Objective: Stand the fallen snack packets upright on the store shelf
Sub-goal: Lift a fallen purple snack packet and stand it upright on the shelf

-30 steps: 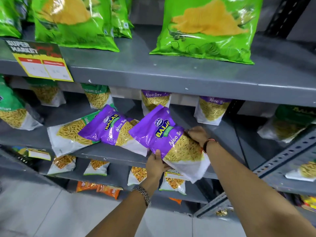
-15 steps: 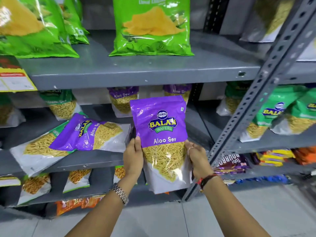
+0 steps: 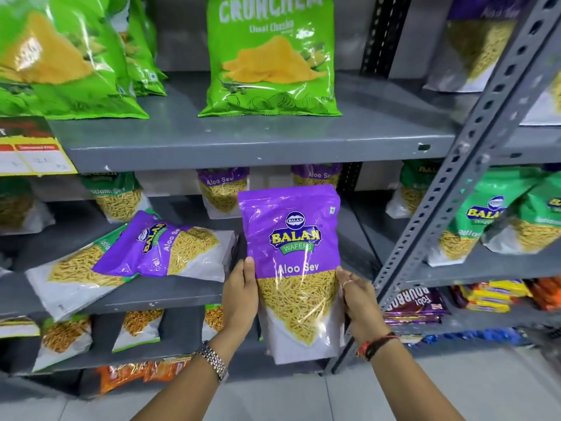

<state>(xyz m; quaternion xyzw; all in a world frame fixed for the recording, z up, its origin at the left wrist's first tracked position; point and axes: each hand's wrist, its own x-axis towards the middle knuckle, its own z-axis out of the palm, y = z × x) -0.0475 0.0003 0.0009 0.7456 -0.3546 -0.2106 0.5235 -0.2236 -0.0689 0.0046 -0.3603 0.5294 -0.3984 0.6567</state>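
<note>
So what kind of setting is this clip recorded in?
Most likely a grocery store or supermarket snack aisle. Grey metal shelving holds rows of branded snack packets, a yellow price tag hangs on a shelf edge, and both hands hold a purple Aloo Sev packet upright.

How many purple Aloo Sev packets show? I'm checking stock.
4: one held upright in both hands, one fallen beside it, two standing at the back. Others may be hidden.

One head-worn view — close, facing the shelf (image 3: 258,144) forward and slightly down.
</note>
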